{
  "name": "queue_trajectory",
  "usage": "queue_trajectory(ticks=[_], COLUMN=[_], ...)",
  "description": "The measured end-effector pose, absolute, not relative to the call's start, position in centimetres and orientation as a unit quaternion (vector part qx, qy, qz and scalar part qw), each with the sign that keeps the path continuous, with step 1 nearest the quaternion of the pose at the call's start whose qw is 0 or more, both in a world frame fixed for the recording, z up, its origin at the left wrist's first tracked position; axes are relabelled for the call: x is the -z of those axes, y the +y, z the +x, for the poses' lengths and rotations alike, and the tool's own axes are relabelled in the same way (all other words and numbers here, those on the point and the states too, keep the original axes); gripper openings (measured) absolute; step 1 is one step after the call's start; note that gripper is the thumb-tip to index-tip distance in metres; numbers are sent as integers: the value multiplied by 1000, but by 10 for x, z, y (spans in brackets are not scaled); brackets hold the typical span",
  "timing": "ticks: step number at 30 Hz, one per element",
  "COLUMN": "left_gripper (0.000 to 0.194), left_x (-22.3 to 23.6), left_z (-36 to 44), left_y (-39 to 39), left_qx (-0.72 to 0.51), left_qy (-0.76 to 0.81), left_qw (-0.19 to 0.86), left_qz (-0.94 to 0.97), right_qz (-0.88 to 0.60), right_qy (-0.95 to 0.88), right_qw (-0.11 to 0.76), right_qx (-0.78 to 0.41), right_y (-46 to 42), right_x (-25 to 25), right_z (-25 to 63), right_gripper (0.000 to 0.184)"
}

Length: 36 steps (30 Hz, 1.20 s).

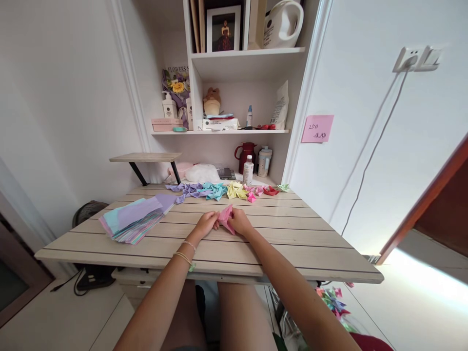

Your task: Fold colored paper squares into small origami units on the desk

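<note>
Between my two hands, just above the middle of the wooden table [292,248], is a pink sheet of folding paper [225,217], partly folded into a pointed shape. My left hand [207,224] pinches its left side with the fingers curled in. On the other side, my right hand [239,222] is closed on the paper's right edge; its fingertips are partly hidden behind the paper. Beyond my hands lies a row of folded paper pieces, with purple [192,190], blue [215,191], yellow [237,190], pink [251,196] and red [271,191] ones.
A fanned stack of coloured paper sheets [135,219] lies at the left. Behind the row stand a bottle [248,169], a dark red jug [245,157] and a tumbler [264,162]. A small raised shelf [145,157] is at the back left. More folded pieces [334,301] sit below the table's right side.
</note>
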State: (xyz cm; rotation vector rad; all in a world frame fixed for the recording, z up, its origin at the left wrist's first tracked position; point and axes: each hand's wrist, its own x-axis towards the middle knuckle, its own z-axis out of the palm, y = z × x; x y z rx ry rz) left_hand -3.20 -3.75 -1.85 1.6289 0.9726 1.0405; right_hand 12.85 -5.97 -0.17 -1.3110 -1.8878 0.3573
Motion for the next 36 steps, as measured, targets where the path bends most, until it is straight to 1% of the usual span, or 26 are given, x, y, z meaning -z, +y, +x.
queue_trajectory(ticks=[8, 20, 25, 28, 36], left_gripper=[26, 28, 30, 29, 28], left_x=[13, 11, 9, 9, 7], left_z=[-32, -32, -32, -32, -32], left_y=[-44, -50, -51, -52, -54], left_qx=[-409, -386, -383, -382, -393], left_qy=[392, 395, 399, 400, 403], left_qw=[449, 405, 395, 393, 394], left_qz=[691, 729, 733, 734, 726], right_qz=[-531, -549, -550, -550, -543], right_qy=[-761, -771, -773, -772, -763], right_qw=[344, 298, 292, 294, 320], right_qx=[-142, -123, -121, -122, -143], right_y=[-62, -67, -66, -65, -65], right_x=[1, -3, -4, -3, -4], right_z=[129, 129, 130, 130, 130], right_gripper=[17, 17, 17, 16, 13])
